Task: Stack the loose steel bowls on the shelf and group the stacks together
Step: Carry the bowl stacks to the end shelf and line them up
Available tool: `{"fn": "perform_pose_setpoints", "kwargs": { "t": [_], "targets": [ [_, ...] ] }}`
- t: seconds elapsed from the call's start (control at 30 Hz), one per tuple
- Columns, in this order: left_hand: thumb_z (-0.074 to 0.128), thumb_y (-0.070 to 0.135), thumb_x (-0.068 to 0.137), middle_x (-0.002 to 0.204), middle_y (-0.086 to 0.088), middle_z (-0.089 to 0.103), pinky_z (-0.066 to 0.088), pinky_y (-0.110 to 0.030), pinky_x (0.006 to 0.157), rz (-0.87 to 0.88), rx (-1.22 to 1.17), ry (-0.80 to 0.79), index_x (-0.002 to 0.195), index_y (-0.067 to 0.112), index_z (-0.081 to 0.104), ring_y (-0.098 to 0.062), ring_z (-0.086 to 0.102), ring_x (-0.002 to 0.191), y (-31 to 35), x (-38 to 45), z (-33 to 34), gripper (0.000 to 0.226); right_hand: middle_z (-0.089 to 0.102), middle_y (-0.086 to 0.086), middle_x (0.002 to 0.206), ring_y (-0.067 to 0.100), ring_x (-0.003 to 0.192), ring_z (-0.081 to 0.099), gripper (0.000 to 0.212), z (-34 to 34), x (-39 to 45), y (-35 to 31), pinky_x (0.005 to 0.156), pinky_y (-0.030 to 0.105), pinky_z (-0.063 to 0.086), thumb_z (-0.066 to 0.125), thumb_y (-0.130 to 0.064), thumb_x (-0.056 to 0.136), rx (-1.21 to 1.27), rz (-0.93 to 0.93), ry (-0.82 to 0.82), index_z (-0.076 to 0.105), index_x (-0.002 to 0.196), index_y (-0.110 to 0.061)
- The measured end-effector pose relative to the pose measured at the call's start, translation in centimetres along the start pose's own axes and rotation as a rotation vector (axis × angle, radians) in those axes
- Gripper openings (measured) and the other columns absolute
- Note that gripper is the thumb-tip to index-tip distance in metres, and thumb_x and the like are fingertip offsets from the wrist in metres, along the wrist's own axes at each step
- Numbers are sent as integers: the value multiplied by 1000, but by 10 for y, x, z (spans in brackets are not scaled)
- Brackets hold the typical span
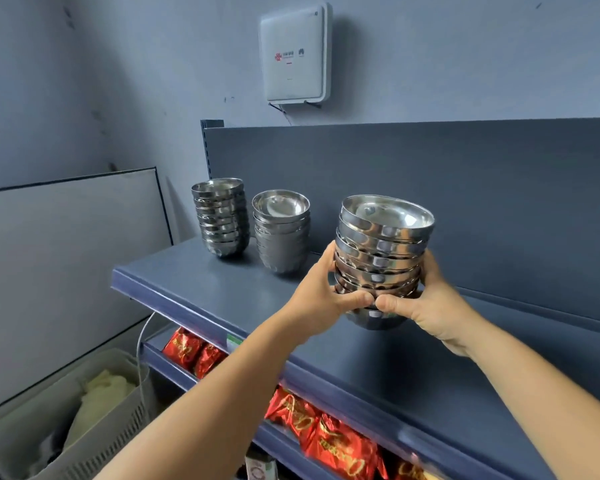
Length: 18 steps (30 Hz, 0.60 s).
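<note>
Both hands, left [321, 299] and right [426, 303], clasped round tilted bowl stack [383, 251] above shelf [201, 282], right of two standing stacks [253, 226]. Risk: top bowls sliding off if tipped further.

The blue-grey shelf [201, 292] carries two stacks of steel bowls near its left end. The taller stack [221, 216] stands just beside the shorter one [281, 230] (apart, not touching).

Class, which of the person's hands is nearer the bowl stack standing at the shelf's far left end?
Left. The left hand grips the held stack on the side facing the far-left stack; the right hand grips its opposite side.
</note>
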<state>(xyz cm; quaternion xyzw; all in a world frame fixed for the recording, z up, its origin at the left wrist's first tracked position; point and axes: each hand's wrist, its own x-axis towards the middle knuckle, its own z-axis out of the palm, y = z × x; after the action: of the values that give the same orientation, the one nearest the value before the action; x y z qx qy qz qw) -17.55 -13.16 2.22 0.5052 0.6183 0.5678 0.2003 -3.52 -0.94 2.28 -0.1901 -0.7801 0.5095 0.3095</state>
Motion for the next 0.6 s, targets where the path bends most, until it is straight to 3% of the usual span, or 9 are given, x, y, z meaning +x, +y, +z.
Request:
{"fn": "perform_pose_setpoints", "kwargs": {
  "t": [0.1, 0.27, 0.43, 0.5, 0.6],
  "targets": [
    [73, -1, 80, 89, 31, 66, 52, -15, 79, -28, -21, -18, 120, 36, 49, -5, 64, 89, -15, 27, -10, 60, 59, -20, 112, -9, 99, 56, 84, 5, 31, 13, 78, 12, 43, 82, 0, 68, 8, 3, 5, 33, 126, -35],
    [73, -3, 80, 96, 23, 64, 52, -13, 78, -42, -44, -45, 117, 37, 49, -9, 63, 94, -34, 62, -24, 59, 55, -22, 109, -20, 89, 55, 85, 15, 70, 30, 68, 0, 45, 83, 2, 67, 3, 8, 33, 32, 126, -32],
    [73, -3, 78, 119, 4, 64, 54, -26, 89, -31, -55, -82, 119, 42, 49, -14, 65, 103, -50, 84, -31, 66, 55, -21, 114, -15, 96, 55, 96, 19, 86, 43, 76, 6, 46, 84, 2, 66, -1, 38, 64, 26, 138, -26],
    [74, -2, 78, 120, 9, 65, 53, -29, 93, -23, -59, -100, 118, 48, 48, -17, 64, 109, -57, 90, -33, 68, 54, -22, 114, -18, 94, 55, 97, 21, 89, 45, 74, 3, 46, 84, 1, 66, -5, 45, 77, 24, 137, -27],
    [74, -1, 79, 113, 20, 67, 54, -24, 86, -18, -86, -143, 118, 49, 46, -12, 66, 106, -62, 96, -35, 70, 54, -23, 116, -20, 95, 55, 101, 21, 90, 46, 72, 2, 46, 85, -1, 65, -12, 54, 98, 23, 139, -27]
  ]
}}
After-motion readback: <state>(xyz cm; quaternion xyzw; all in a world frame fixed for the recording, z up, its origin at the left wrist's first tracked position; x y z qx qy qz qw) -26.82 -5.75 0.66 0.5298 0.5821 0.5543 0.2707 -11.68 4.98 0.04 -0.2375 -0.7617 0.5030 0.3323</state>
